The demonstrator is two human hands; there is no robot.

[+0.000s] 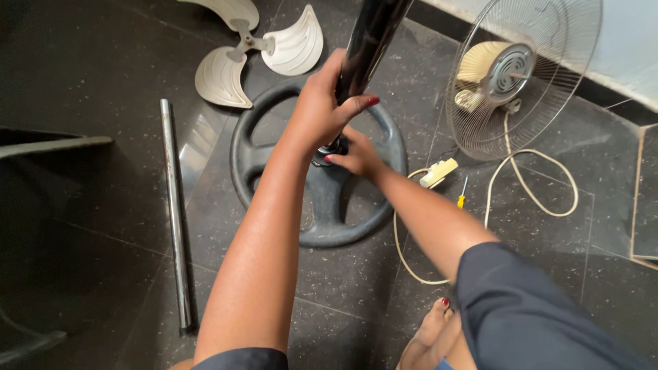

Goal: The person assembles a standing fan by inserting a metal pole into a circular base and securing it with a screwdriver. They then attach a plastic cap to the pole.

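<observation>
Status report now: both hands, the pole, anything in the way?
Left hand grips black pole. Right hand at pole foot on round base. Cord lies beside base.

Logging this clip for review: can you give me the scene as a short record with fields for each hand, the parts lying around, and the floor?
left hand: wrapped around the black pole, which stands upright
right hand: at the foot of the pole, where it meets the round black base
blades: pale fan blades on the floor, beyond the base
metal tube: lying flat, left of the base
fan head: wire cage with motor, at right
cord: pale, looped on the floor
screwdriver: small, yellow handle
floor: dark tiles
</observation>
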